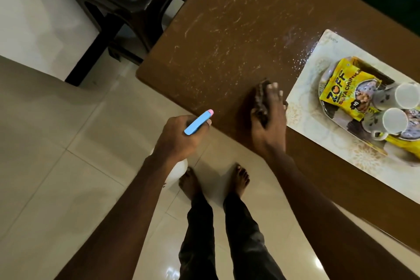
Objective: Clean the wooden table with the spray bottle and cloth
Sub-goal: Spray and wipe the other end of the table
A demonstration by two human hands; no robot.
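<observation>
The person is standing at the brown wooden table (211, 2). The left hand (177, 138) is gripping the spray bottle with the blue head and pink nozzle (198, 121); its fingers are curled around the neck, and the white body of the bottle is hanging below the hand, over the floor just beside the near corner of the table. The nozzle is pointing toward the table.

The right hand (270, 118) is pressing the dark crumpled cloth (259, 98) on the table top near the front edge. Its fingers are lying flat and close together over the cloth. The cloth is sitting just beside the pale patterned placemat (302, 109), which is carrying a tray with a yellow food packet (341, 88) and white cups (406, 95).

White streaks and droplets of spray (227, 36) are covering most of the bare table top, and some are lying on the edge of the placemat. So I judge the spraying is largely done and the wiping is only beginning: the wet marks far from the cloth are not yet wiped, and the area under the placemat is also waiting.
</observation>
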